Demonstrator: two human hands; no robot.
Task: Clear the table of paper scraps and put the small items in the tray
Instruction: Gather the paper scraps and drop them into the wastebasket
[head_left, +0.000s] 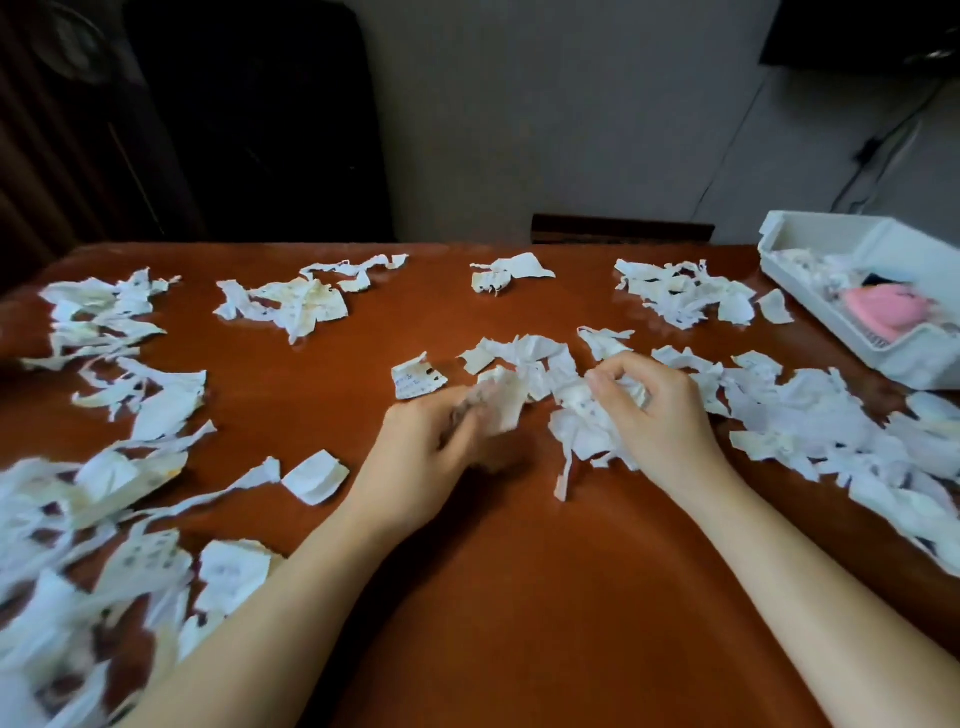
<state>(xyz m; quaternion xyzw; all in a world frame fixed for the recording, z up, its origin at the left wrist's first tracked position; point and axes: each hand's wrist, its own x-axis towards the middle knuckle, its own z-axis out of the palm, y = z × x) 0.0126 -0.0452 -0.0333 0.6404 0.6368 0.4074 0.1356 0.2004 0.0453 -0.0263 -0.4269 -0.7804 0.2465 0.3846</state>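
Left grip (431, 452) and right grip (657, 415) each clutch torn white paper scraps (582, 436) mid-frame; we should bunch them tight.

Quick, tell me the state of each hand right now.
Left hand: grips a blurred paper scrap.
Right hand: fingers curled round crumpled scraps.

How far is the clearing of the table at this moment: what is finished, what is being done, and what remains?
Done: the tray at the right holds some scraps and a pink item. In hand: the left hand holds a crumpled scrap, though blurred, and the right hand grips the central heap. Left: most of it; scrap piles cover the table at the left, far side and right.
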